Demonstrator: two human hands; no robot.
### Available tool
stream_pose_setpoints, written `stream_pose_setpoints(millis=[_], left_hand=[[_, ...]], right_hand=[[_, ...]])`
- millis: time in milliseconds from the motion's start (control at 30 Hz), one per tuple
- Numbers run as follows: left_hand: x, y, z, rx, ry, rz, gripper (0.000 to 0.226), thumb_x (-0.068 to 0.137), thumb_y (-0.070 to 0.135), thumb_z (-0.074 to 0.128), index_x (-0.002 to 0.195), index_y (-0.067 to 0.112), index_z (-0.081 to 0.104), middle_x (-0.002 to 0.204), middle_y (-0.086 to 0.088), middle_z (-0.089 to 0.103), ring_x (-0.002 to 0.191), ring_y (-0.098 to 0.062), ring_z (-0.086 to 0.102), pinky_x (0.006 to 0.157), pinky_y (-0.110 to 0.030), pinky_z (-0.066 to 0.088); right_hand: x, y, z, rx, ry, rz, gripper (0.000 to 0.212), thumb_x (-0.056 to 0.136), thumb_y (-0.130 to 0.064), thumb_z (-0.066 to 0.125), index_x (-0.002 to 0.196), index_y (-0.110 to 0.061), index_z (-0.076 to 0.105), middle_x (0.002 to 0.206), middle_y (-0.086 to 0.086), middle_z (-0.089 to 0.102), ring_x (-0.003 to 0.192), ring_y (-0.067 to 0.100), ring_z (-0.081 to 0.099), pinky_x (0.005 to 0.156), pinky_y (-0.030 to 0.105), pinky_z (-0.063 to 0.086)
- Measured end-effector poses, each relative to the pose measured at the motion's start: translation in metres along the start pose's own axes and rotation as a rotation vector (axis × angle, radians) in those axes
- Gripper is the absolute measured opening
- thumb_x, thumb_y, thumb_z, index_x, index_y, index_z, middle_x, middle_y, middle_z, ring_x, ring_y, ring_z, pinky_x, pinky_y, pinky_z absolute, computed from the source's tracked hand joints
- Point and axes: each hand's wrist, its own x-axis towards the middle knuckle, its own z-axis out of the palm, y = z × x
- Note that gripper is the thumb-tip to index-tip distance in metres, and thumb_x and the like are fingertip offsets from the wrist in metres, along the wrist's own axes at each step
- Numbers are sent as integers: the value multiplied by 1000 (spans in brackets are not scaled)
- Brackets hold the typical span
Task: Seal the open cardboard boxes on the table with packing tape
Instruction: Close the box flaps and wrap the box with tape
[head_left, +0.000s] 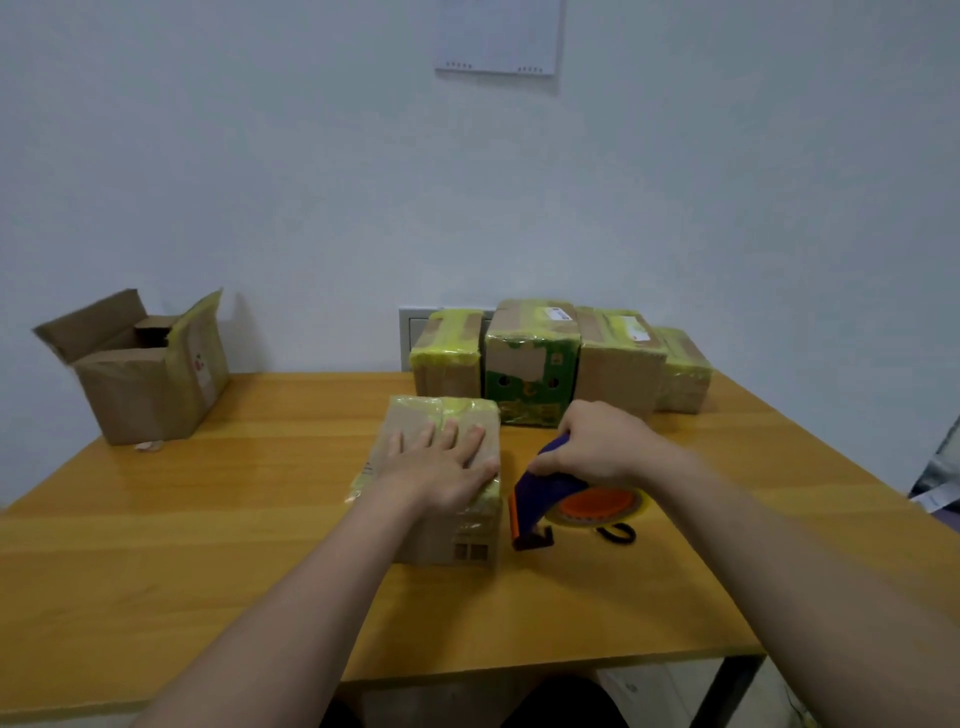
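Observation:
A small cardboard box (415, 535) with yellow tape over its top sits in the middle of the wooden table (208, 545). My left hand (441, 467) lies flat on its lid, fingers spread. Just right of the box, my right hand (597, 447) grips the blue handle of a tape dispenser (550, 499) with an orange hub, which rests on the table. An open cardboard box (140, 379) with raised flaps stands at the far left.
Several taped boxes (530, 364) stand in a row at the back against the wall, one printed green. A black loop (618, 532) lies by the dispenser. The table's front edge runs near my body; a black table leg (727, 686) shows at the lower right.

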Motion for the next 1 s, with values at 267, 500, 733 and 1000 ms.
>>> stream_pose_setpoints(millis=[267,500,733,1000], left_hand=[[-1,2,0,45,-22,-8,78,98,78,10,163,40,-10,173,0,-12,160,-30,-9,125,-62,-6],[-16,-10,-11,-41,-84,98,75,97,80,17,162,47,1,173,8,-6,160,-22,-4,128,-56,-2],[-47,-34,-8,-96,294,-83,75,93,81,37,155,39,40,167,2,31,154,-24,29,125,-51,21],[-40,-56,0,-282,222,-257,59,100,63,43,146,26,40,139,-9,62,124,-35,59,93,-41,47]], right_hand=[[-5,6,-18,55,210,79,47,78,-58,71,61,-14,67,51,-4,58,53,17,56,55,32,45],[-10,11,-36,345,473,106,56,89,-53,68,50,-15,55,46,0,49,47,21,46,53,32,35],[0,-23,2,864,526,63,52,96,-45,66,60,-8,70,47,-4,56,49,12,51,59,28,40],[13,-65,36,1120,526,-18,51,99,-45,62,71,-4,74,66,17,67,63,21,58,64,34,43]])
